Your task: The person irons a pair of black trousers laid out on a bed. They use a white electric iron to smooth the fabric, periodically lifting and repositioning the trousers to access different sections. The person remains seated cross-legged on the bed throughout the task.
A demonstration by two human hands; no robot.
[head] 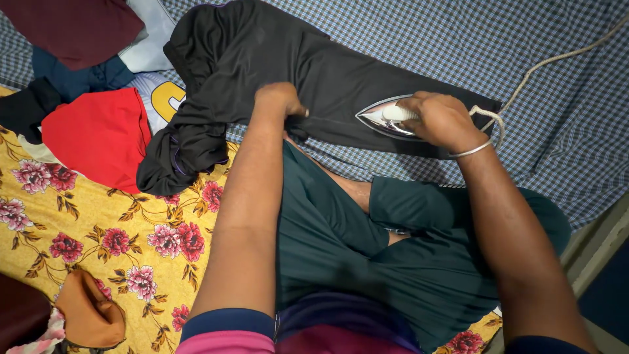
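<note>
Black cloth trousers point(314, 72) spread flat on blue checked fabric sheet point(563, 98). Shiny metal iron with white handle point(386, 118) rests on trousers' lower leg; right hand point(442, 121) clenched round handle. Left hand point(280, 99) fisted, pinching trousers' near edge.

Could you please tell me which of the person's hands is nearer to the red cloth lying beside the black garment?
The left hand is nearer: it grips the black garment to the right of the red cloth. The right hand holds the iron, farther right.
</note>
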